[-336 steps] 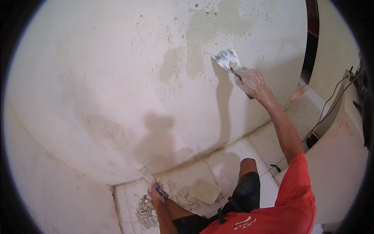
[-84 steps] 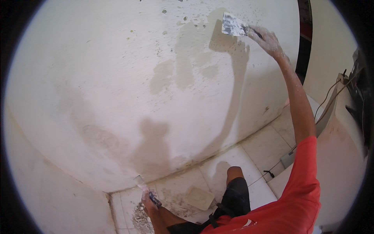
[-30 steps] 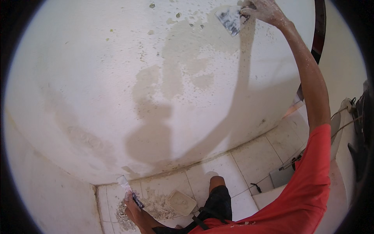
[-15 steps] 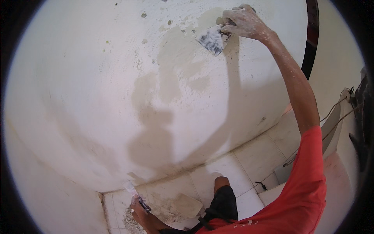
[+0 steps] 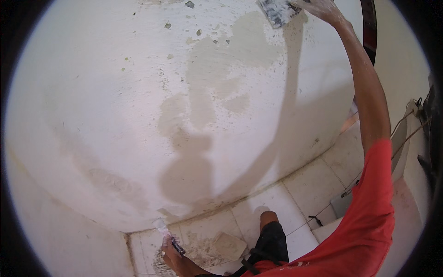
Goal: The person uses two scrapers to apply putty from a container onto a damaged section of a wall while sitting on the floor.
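Note:
High on the white wall [image 5: 106, 115], my right hand [image 5: 322, 10] is closed on a wide putty knife [image 5: 277, 13]. Its blade is smeared with white and grey filler and lies at the wall, by the upper right of a damp grey-beige patch [image 5: 251, 44]. The top of this hand is cut off by the frame's edge. Down at the lower left, my left hand [image 5: 170, 249] grips a second putty knife [image 5: 161, 226] by its dark handle. Pale filler coats its blade, which points up toward the base of the wall.
Small chipped holes [image 5: 189, 4] and specks dot the upper wall. Light floor tiles [image 5: 304, 184] run along its foot, with spilled crumbs [image 5: 196, 242] and a flat beige slab [image 5: 230, 245] near my leg. At the right are a dark frame edge [image 5: 368, 32] and loose cables [image 5: 400, 121].
My right hand and its putty knife have moved up and to the right along the wall, showing more of the grey-beige patch. My left hand still holds its knife low down.

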Tool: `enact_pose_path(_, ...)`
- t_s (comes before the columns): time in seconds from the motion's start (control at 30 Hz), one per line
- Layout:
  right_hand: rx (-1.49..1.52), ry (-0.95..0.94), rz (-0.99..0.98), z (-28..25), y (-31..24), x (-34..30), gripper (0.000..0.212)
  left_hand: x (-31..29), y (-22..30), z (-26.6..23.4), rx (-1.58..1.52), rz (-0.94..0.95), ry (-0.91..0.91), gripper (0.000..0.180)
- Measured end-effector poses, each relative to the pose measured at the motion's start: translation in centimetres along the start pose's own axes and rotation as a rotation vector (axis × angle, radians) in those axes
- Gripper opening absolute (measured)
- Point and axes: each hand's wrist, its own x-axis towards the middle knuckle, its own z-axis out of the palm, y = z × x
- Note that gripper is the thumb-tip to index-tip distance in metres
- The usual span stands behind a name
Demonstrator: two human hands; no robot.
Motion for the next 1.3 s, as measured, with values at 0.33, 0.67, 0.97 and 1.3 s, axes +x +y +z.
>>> enact_pose_path(0.33, 0.097, -0.145, -0.376, 2.4, -7.5, -2.6, 0.045, 2.9, -3.0, -3.0, 0.0, 0.064, -0.093, 0.028)
enact_pose_path(0.67, 0.024, -0.123, -0.119, 0.0, -2.3, -1.0, 0.054, 2.7, -3.2, -2.6, 0.004, 0.037, -0.095, 0.03)
enact_pose_path(0.97, 0.14, -0.091, -0.393, 2.9, -6.4, -1.8, 0.053, 1.5, -0.8, -1.3, 0.044, -0.029, -0.112, 0.026)
enact_pose_path(1.3, 0.05, 0.122, 0.396, 2.8, 2.2, -7.9, 0.045, 1.5, -2.9, -4.3, -0.056, 0.131, -0.126, 0.027)
